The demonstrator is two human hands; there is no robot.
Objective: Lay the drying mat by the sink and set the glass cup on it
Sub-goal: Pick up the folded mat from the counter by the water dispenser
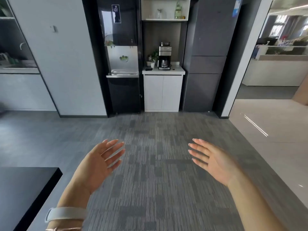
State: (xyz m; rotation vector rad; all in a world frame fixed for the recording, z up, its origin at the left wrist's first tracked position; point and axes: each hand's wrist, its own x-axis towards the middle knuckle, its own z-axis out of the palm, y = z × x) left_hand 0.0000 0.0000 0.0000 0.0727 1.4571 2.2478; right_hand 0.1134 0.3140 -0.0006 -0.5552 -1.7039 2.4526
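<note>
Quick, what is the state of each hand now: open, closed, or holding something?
Left hand: open, fingers spread, holding nothing.
Right hand: open, fingers spread, holding nothing.

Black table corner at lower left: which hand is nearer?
Left. The left hand hangs open just right of the black table corner; the right hand is open too, far across the carpet.

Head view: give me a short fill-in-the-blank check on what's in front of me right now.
Both the left hand and right hand are open and hold ____.
The coffee maker stands on a ____ cabinet.
The wristband is on the ____ arm.

Missing words: nothing; white; left
</note>
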